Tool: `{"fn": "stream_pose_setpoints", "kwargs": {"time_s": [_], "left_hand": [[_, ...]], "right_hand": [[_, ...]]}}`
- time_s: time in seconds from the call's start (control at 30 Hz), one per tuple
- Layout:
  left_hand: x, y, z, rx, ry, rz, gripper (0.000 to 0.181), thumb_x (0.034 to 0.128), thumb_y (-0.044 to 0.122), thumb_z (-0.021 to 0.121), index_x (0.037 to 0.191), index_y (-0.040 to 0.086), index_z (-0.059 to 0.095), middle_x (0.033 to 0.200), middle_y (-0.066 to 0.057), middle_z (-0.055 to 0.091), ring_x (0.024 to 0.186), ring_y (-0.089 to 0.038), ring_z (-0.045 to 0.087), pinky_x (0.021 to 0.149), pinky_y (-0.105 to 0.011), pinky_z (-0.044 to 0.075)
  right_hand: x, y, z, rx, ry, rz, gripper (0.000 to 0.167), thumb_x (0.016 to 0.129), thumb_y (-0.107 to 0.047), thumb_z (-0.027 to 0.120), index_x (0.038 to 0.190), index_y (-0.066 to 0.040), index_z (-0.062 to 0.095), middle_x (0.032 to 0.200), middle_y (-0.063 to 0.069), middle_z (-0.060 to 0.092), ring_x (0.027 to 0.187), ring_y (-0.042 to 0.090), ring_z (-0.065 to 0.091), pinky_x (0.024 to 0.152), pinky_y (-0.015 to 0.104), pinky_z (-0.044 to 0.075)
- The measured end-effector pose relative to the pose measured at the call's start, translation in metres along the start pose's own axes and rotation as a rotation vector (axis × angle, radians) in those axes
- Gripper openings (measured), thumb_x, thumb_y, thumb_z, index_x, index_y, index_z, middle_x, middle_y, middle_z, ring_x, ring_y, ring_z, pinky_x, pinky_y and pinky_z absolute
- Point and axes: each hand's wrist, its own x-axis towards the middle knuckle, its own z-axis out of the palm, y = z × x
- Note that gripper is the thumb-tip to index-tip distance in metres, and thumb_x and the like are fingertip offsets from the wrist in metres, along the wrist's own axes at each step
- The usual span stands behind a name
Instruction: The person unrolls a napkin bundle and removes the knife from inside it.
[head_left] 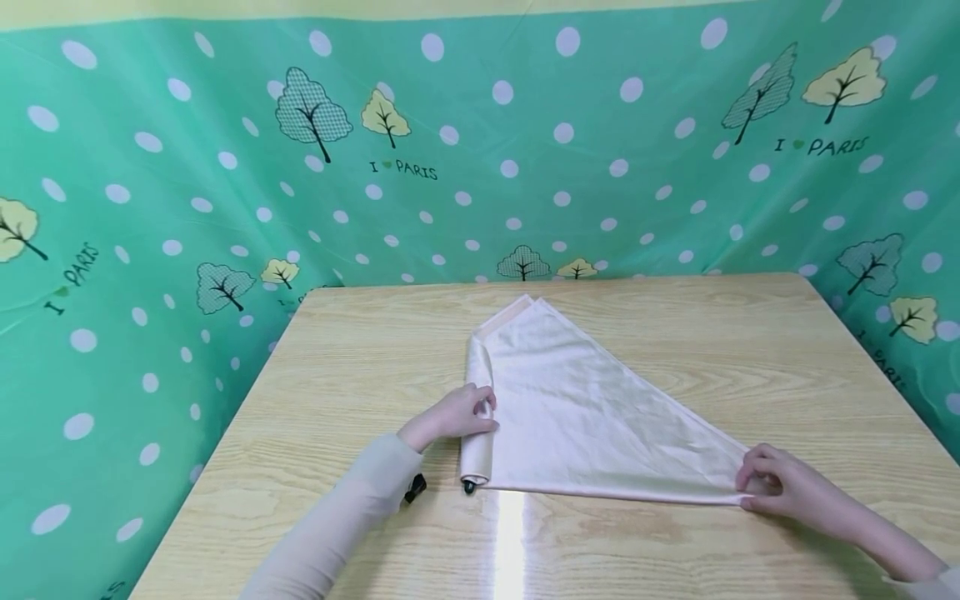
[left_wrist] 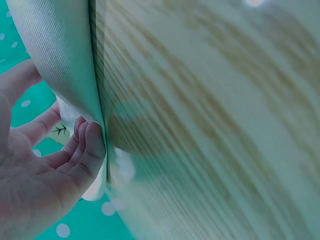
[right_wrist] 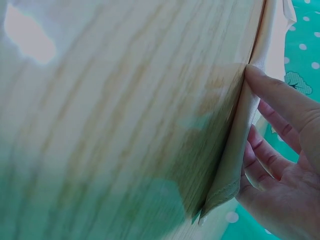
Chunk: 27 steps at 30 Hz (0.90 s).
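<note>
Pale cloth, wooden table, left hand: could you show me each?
Pale cloth (head_left: 581, 408), head view, its unrolled part.
Wooden table (head_left: 360, 350), head view, bare top.
Left hand (head_left: 452, 413), head view, back of hand.

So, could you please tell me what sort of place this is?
Probably a tabletop workspace: a wood-grain table, green printed fabric behind it, and a pale, partly rolled cloth on top.

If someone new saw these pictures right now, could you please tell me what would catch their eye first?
Probably the green, dotted backdrop rising behind the wooden table. Next comes the shiny pale cloth on that table, its left end rolled up, with the left hand on the roll and the right hand at the pointed right corner.
</note>
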Motion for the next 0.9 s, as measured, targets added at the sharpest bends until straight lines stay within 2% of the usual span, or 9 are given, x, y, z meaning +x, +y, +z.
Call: {"fn": "stream_pose_setpoints", "kwargs": {"time_s": [0.37,0.6,0.9], "left_hand": [[0.0020,-0.0032,0.0012,-0.023,0.032,0.035,0.020,0.0743,0.017,0.066,0.085,0.008,0.051,0.070,0.001,0.047,0.062,-0.011,0.043,0.056,-0.023,0.036],[0.0000,-0.0050,0.0008,-0.086,0.042,-0.002,0.020,0.0728,0.012,0.066,0.085,0.008,0.050,0.064,0.002,0.044,0.057,-0.011,0.041,0.051,-0.021,0.035],[-0.0006,-0.0069,-0.0006,-0.093,0.078,-0.043,0.022,0.0688,0.004,0.064,0.086,0.007,0.051,0.065,0.001,0.044,0.058,-0.012,0.043,0.050,-0.022,0.037]], "right_hand": [[-0.0003,-0.0009,0.0002,-0.008,-0.002,0.001,0.024,0.064,-0.009,0.076,0.075,-0.019,0.057,0.081,-0.013,0.045,0.070,-0.003,0.038,0.054,0.019,0.034],[-0.0013,0.0005,0.0015,0.012,-0.001,0.003,0.024,0.065,-0.008,0.075,0.076,-0.019,0.056,0.081,-0.013,0.044,0.069,-0.003,0.038,0.053,0.018,0.032],[-0.0004,0.0007,0.0002,0.009,0.013,-0.017,0.026,0.064,-0.007,0.076,0.075,-0.019,0.056,0.080,-0.013,0.045,0.070,-0.003,0.039,0.053,0.018,0.033]]}}
